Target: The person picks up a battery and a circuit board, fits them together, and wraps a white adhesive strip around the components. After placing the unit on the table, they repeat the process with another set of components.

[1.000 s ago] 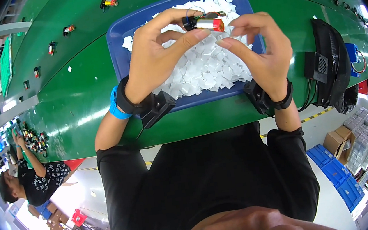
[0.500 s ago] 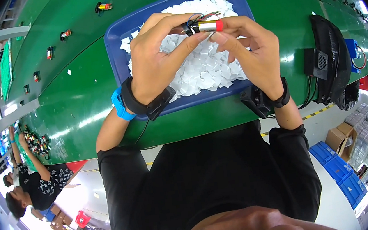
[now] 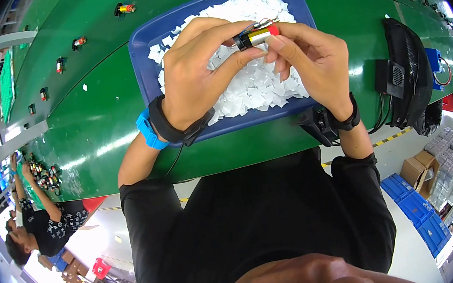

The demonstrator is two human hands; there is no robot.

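Note:
Between my two hands, above a blue tray (image 3: 143, 75), is a small cylindrical battery (image 3: 259, 36) with a silver and yellow body, a red end, a black end piece and thin wires along its far side. My left hand (image 3: 196, 69) pinches it at the black end with thumb and fingers. Closed on the red end, my right hand (image 3: 315, 61) has its thumb in front and its fingers partly hidden behind. Many small white paper pieces (image 3: 256, 85) fill the tray below.
More wired batteries (image 3: 125, 9) lie spaced out along the green table (image 3: 99, 100). A black bag-like object (image 3: 405, 71) and a blue box (image 3: 433, 65) stand at the right. Far left, another person (image 3: 51, 217) works beside a battery pile (image 3: 45, 176).
Both hands have shifted slightly right and nearer with the battery, which is now tilted a little, its red end higher. My right thumb lies further over the red end.

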